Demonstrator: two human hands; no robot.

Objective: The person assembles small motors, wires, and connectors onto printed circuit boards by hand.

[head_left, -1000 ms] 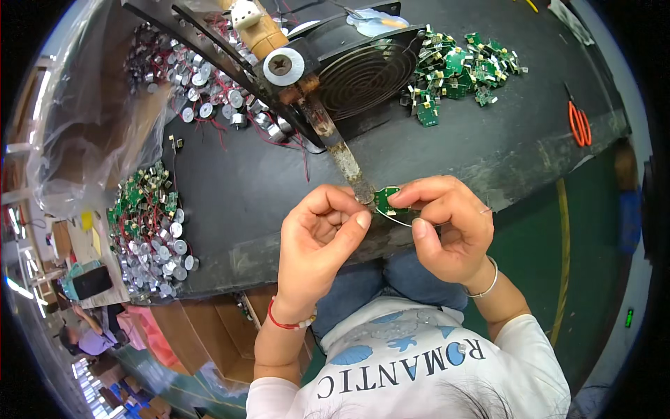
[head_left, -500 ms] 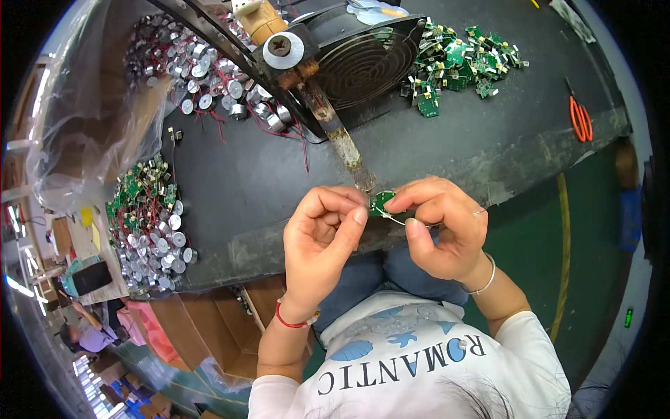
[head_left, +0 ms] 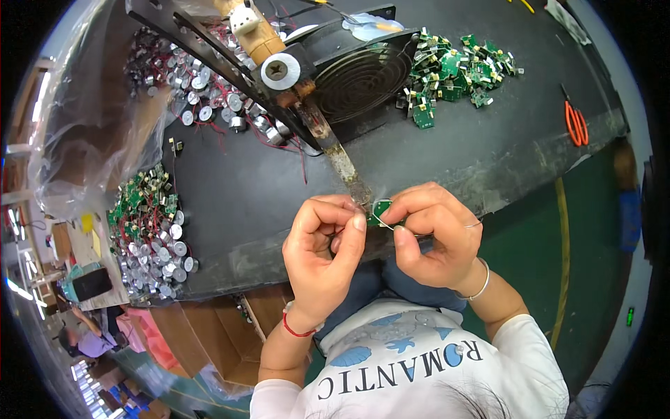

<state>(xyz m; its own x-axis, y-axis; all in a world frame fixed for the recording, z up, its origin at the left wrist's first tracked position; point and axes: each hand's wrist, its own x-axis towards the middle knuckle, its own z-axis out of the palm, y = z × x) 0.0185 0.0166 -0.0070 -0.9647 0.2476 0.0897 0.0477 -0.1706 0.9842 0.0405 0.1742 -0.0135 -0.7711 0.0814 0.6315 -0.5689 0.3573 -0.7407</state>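
A small green circuit board (head_left: 381, 207) sits between my hands, right at the tip of a clamped soldering iron (head_left: 342, 165) that slants down toward me. My right hand (head_left: 440, 234) is closed, its fingers at the board's edge, with a thin pale solder wire (head_left: 385, 225) running from its thumb and fingers to the board. On the other side my left hand (head_left: 324, 241) is pinched shut at the board's left edge and the iron tip. Whatever its fingertips hold is hidden.
Behind the iron stands a black fan (head_left: 366, 73). Green boards (head_left: 453, 70) are heaped at the back right, near orange-handled scissors (head_left: 576, 124). Silver motors with red wires (head_left: 202, 91) lie at the back left; wired boards and motors (head_left: 150, 230) are piled at the left edge.
My hands stay at the iron tip and shift only slightly. A shorter length of solder wire shows between my right fingers and the board. The whole view has tilted a little.
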